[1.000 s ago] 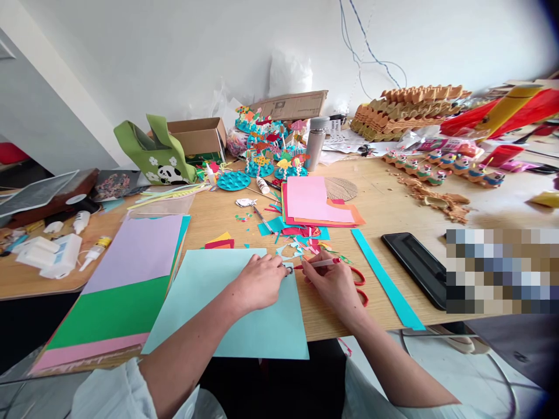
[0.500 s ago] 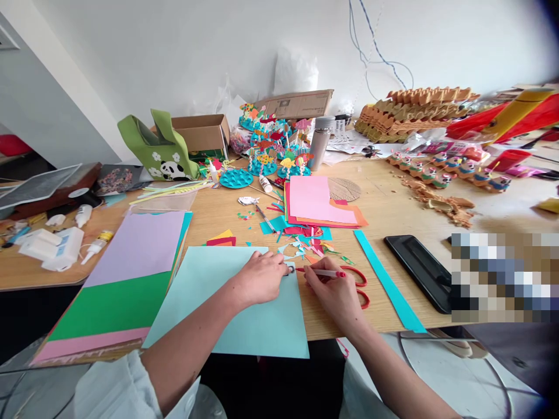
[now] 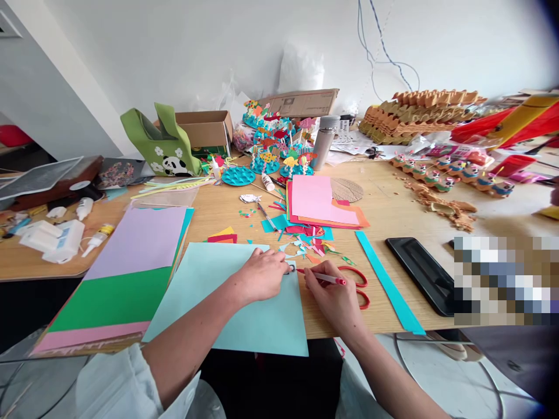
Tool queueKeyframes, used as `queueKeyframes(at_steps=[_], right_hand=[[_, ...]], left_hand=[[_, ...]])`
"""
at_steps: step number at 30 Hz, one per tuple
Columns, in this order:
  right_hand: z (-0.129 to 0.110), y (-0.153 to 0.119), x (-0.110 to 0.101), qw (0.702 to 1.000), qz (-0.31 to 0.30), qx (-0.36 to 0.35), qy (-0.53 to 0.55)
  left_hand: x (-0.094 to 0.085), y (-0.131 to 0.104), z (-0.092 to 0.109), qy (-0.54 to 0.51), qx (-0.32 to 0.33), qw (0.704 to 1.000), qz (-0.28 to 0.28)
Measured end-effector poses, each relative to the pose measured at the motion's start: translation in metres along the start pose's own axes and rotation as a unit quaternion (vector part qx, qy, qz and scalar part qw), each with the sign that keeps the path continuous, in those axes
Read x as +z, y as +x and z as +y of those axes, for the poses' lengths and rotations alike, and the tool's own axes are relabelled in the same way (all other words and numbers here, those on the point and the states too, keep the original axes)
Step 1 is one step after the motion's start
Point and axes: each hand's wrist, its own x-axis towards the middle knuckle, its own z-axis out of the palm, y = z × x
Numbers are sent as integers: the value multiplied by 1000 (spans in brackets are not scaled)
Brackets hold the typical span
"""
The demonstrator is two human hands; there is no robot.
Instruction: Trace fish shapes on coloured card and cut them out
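Observation:
A light blue sheet of paper [image 3: 262, 326] lies at the table's front edge. On it rests my left hand [image 3: 264, 273], its fingers bent together at a small dark-outlined piece [image 3: 290, 268] near the sheet's upper right corner. What lies under those fingers is hidden. My right hand [image 3: 334, 291] is closed around a red-capped pen [image 3: 329, 278], its tip end pointing left towards the small piece. Red-handled scissors [image 3: 363, 299] lie partly behind my right hand, blades hidden.
Coloured sheets [image 3: 120, 302] lie on the left, pink paper [image 3: 312, 198] and scraps behind the hands. To the right are a blue strip [image 3: 384, 279] and a black phone [image 3: 419, 273]. Further back stand a grey bottle [image 3: 325, 142], a green panda bag [image 3: 163, 148] and egg trays [image 3: 414, 119].
The view has shifted slightly. Both hands keep nearly the same place at the small piece, and the rear end of the pen in my right hand has tipped a little lower.

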Motion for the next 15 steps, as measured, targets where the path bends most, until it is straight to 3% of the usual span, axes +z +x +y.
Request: queueKeyframes(at_steps=[15], right_hand=[[-7, -3, 1, 996, 26, -63, -57]], left_hand=[[-1, 1, 1, 6, -2, 1000, -5]])
